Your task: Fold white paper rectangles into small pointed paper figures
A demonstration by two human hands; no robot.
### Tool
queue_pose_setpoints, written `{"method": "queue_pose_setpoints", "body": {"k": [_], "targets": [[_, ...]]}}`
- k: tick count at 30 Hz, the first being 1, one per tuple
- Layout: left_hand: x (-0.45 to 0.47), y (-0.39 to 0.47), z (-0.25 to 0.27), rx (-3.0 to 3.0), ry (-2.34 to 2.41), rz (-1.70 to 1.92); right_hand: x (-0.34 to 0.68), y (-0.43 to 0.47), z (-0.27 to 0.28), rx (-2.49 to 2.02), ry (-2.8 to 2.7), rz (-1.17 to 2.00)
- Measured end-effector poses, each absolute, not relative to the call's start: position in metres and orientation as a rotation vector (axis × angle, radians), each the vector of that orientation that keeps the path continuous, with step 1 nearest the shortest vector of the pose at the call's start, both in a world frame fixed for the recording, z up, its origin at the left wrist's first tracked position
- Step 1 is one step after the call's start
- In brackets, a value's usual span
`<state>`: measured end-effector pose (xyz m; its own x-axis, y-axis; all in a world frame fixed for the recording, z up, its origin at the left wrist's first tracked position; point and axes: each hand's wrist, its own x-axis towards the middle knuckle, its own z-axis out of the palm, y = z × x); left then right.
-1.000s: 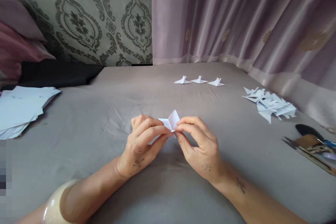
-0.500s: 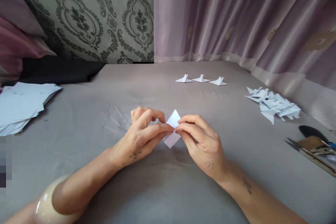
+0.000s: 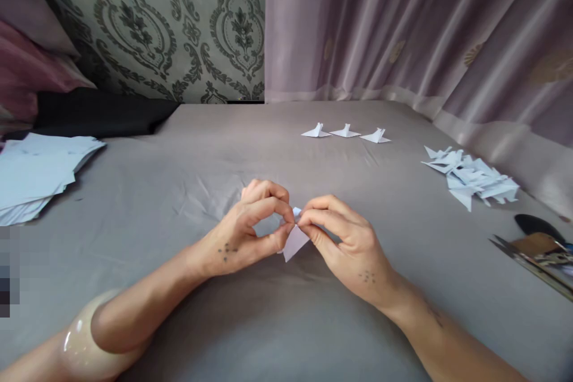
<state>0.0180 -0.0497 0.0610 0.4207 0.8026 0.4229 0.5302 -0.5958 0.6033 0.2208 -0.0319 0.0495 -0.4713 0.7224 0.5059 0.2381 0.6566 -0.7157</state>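
Note:
Between my two hands is a small folded piece of white paper point(image 3: 295, 242), with a pointed flap hanging below the fingertips. My left hand point(image 3: 250, 224) pinches its left side between thumb and index finger, the other fingers curled. On the right side, my right hand point(image 3: 342, 233) grips the paper with thumb and fingertips. The hands nearly touch at the paper's middle, and the fingers hide much of its upper part.
Three folded paper figures point(image 3: 347, 131) stand in a row farther back. At right lies a heap of folded paper pieces point(image 3: 474, 178), with scissors point(image 3: 528, 262) nearer me. A stack of white sheets point(image 3: 36, 170) and black cloth point(image 3: 102, 112) are at left.
The paper's upper flap, broad and upright before, now barely shows above the fingers. My left hand has turned, its index finger more arched. The view has shifted slightly.

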Motion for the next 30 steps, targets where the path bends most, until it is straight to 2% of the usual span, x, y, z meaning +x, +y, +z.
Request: {"method": "queue_pose_setpoints", "body": {"k": [6, 12, 20, 27, 30], "targets": [[0.018, -0.046, 0.054, 1.636, 1.0, 1.148, 0.222, -0.031, 0.05, -0.88, -1.773, 0.972], [0.022, -0.046, 0.049, 1.301, 1.012, 1.271, 0.223, -0.034, 0.061, -0.93, -1.648, 0.708], [0.025, -0.05, 0.049, 1.525, 1.089, 1.327, 0.219, -0.036, 0.056, -0.885, -1.819, 0.674], [0.026, -0.054, 0.047, 1.781, 1.185, 1.295, 0.223, -0.04, 0.061, -0.864, -1.912, 0.97], [0.027, -0.054, 0.048, 1.823, 1.202, 1.264, 0.222, -0.04, 0.059, -0.916, -1.877, 0.939]]}}
